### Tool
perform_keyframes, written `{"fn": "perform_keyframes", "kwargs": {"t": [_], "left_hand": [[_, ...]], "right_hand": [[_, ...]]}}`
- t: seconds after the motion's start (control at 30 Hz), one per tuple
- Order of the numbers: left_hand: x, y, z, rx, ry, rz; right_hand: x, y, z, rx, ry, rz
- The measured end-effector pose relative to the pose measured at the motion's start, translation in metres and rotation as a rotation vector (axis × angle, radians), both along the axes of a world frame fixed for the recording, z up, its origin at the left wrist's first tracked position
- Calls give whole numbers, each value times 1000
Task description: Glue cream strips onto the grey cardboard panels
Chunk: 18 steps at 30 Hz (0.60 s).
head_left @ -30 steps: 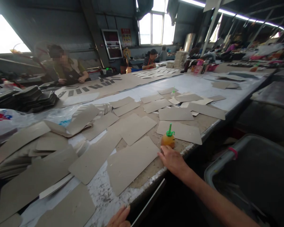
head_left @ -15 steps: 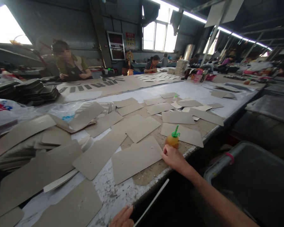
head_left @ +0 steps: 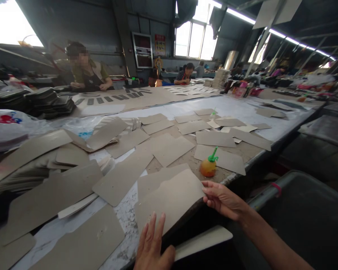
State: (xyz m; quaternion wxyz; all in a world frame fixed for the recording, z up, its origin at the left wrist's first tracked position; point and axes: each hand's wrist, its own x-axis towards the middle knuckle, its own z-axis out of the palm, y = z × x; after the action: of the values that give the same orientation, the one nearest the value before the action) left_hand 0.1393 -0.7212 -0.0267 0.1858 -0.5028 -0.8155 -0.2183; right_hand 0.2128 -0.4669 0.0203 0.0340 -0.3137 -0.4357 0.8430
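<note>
Well, R hand pinches corner of grey sheet at table edge; L hand at its near side, fingers extended, thumb apart. Loose R pinch = poss. slip off edge; careless R swing might tip amber bottle nearby.

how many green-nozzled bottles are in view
3: one squeeze bottle beyond the right hand, a second among the cardboard pieces, a third far right; others may be hidden.
</note>
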Motion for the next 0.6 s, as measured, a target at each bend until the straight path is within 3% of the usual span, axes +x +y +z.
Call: {"fn": "perform_keyframes", "kwargs": {"t": [0.1,0.37,0.5,0.6], "left_hand": [[-6,4,2,12,36,-130],[-4,-2,5,-30,-41,-114],[4,-4,5,-23,-44,-95],[7,-11,17,60,-91,-110]], "right_hand": [[-4,-1,9,-105,39,8],[-3,0,24,-240,70,-24],[-2,-2,24,-232,58,-29],[-6,-3,31,-166,39,-18]]}}
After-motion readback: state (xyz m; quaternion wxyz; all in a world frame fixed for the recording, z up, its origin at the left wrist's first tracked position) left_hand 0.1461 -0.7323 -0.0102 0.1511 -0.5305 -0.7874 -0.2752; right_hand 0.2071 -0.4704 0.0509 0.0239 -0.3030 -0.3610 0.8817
